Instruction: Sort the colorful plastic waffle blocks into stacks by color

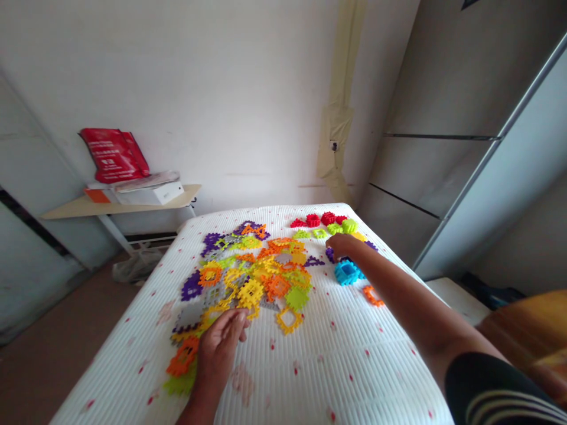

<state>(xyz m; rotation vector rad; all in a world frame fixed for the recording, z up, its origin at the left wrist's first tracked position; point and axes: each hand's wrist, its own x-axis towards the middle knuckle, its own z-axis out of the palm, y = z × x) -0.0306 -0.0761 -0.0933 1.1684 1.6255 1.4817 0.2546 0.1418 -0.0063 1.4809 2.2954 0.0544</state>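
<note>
Interlocking plastic pieces in yellow, orange, purple, grey and green lie in a loose pile [250, 289] on a white padded surface [310, 366]. My left hand [225, 333] is at the pile's near edge, its fingers curled together by a yellow piece; what they hold, if anything, is hidden. My right hand [340, 247] reaches to the sorted pieces on the right, over purple pieces [330, 255], fingers bent down and mostly hidden. Just nearer lies a blue stack [346, 273]. Red pieces [313, 220] and green pieces [349, 226] sit beyond it.
An orange piece [372, 296] lies near my right forearm. At the back left, a small table [80, 208] holds a red bag [114, 156] and a white box [162, 192]. A grey cabinet [411, 171] stands on the right.
</note>
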